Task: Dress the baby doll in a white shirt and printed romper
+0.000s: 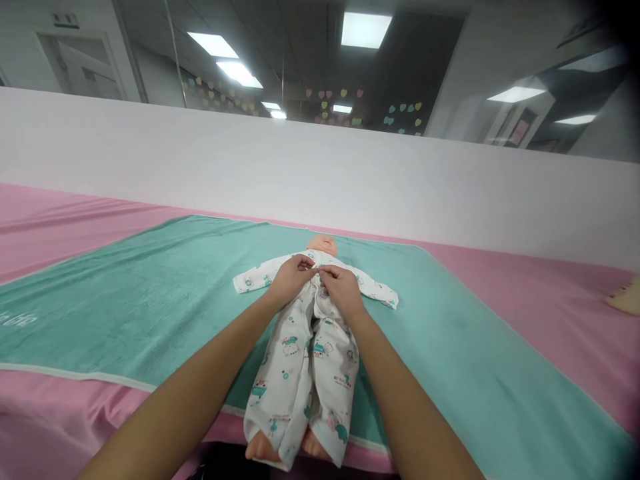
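Observation:
A baby doll (323, 245) lies on its back, head away from me, dressed in a white printed romper (290, 347). Both sleeves spread out sideways, and the bare feet stick out of the leg ends at the near edge. Over the chest, my left hand (295, 275) is closed in a pinch at the romper's front opening. My right hand (341, 285) pinches the same front edge just beside it, the fingertips of the two hands almost touching. Below them the front seam hangs partly apart down the legs. Whatever fastener lies between the fingers is too small to make out.
Under the doll is a green towel (150, 287) with a pale border, spread over a pink sheet (540, 287). A white wall (300, 173) with glass above it stands behind. At the far right edge lies a beige object (625, 297), partly cut off.

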A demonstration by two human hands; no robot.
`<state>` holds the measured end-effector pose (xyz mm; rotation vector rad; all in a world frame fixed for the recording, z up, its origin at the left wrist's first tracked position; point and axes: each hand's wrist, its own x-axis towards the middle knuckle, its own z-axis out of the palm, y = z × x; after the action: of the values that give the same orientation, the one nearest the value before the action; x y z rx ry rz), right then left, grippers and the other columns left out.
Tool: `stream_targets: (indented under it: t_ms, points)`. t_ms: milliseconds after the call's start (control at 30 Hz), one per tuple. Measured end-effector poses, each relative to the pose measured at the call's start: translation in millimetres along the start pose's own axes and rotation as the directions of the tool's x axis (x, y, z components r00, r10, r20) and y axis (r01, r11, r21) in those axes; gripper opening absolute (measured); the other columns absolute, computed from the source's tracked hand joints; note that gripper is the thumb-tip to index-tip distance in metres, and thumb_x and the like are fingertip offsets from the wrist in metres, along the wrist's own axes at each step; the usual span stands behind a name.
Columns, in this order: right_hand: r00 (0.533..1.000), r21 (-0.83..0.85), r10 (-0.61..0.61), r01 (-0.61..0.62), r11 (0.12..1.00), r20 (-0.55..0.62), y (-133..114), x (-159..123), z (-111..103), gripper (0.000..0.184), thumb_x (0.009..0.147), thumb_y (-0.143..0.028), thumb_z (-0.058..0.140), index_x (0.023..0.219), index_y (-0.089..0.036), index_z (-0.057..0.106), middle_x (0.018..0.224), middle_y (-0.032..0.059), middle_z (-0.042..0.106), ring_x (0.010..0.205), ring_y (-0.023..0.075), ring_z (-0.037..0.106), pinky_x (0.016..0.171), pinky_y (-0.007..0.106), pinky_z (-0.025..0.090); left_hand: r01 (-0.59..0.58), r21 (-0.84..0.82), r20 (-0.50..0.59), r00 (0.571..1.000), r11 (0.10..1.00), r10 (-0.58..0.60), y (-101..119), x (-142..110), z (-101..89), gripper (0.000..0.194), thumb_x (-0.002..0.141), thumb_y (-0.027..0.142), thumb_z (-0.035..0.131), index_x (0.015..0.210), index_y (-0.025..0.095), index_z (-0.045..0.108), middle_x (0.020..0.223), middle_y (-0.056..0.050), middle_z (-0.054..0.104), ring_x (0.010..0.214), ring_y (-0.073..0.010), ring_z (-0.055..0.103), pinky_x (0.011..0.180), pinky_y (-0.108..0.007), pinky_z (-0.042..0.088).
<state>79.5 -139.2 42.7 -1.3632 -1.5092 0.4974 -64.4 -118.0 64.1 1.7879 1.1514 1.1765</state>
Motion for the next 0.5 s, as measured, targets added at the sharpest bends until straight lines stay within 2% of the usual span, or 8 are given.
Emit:
stream_targets:
  t_ms: [100, 267, 500]
  points:
    - [1.0, -0.006, -0.001, 0.001, 1.0, 0.0, -0.1, 0.3, 0.5, 0.026, 0.077, -0.033, 0.047, 0.086, -0.022, 0.07, 0.062, -0.0032, 0.062, 0.057, 0.0117, 0.056, 0.057, 0.022, 0.042, 0.006, -0.039, -0.027, 1.0, 0.999, -0.007, -2.7, 1.0, 2.0, 0.022, 0.07, 0.028, 0.063, 0.089, 0.017, 0.059, 0.082, -0.003, 0.063, 0.079, -0.0159, 0.058, 0.071, -0.026, 0.046]
    - [1.0, -0.02, 0.009, -0.009, 1.0, -0.011, -0.3, 0.4, 1.3, 0.023, 0.077, -0.033, 0.047, 0.081, -0.022, 0.067, 0.063, -0.003, 0.062, 0.059, 0.0122, 0.056, 0.058, 0.022, 0.042, 0.026, -0.138, 0.025, 0.999, 0.99, -0.023, -1.7, 0.9, 0.8, 0.024, 0.067, 0.02, 0.063, 0.09, 0.016, 0.059, 0.092, -0.005, 0.064, 0.087, -0.0159, 0.059, 0.076, -0.026, 0.046]
    - [1.0, -0.026, -0.021, 0.021, 0.999, -0.003, -1.1, -1.1, -0.1, 0.022, 0.076, -0.032, 0.047, 0.078, -0.022, 0.066, 0.062, -0.0036, 0.061, 0.059, 0.0121, 0.054, 0.058, 0.022, 0.041, 0.039, -0.143, 0.046, 0.998, 0.989, -0.033, 3.3, -1.1, -1.3, 0.023, 0.065, 0.018, 0.065, 0.088, 0.016, 0.06, 0.093, -0.006, 0.064, 0.088, -0.0174, 0.059, 0.077, -0.028, 0.048]
